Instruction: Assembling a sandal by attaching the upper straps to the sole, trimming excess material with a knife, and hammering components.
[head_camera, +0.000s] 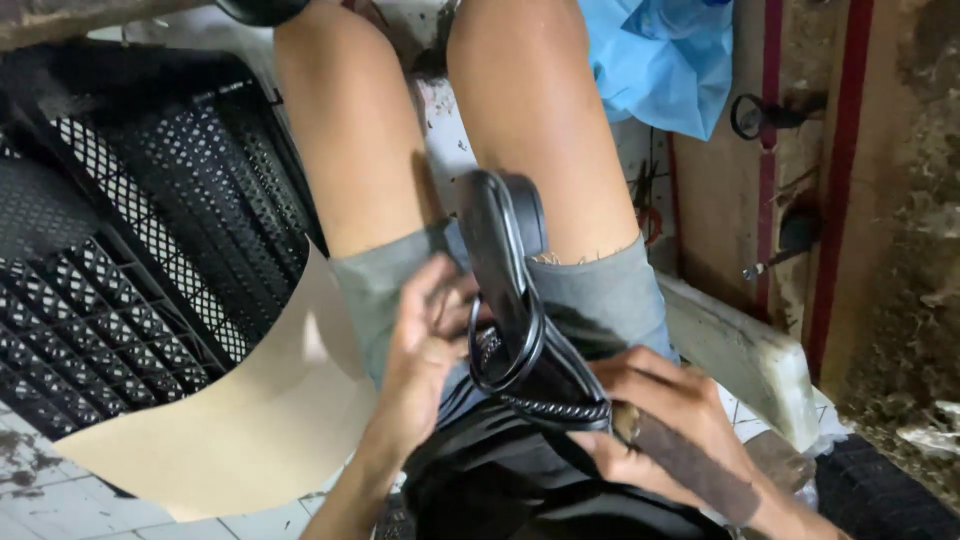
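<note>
A black perforated plastic crate (120, 230) is seen filling the left of the frame, with a curved sheet of tan card (250, 420) laid against it on the tiled floor. A crumpled blue plastic sheet (660, 60) is shown at the top right, beside a stained wall. On the lap of the seated person, between the knees, a black sandal (505, 260) is held tilted, sole outward, its looped straps hanging below. The sandal is steadied by the left hand (430, 345), whose fingers are curled against its side. The right hand (660, 420) is closed around a worn, dark-handled tool (690, 465), just beside the straps.
</note>
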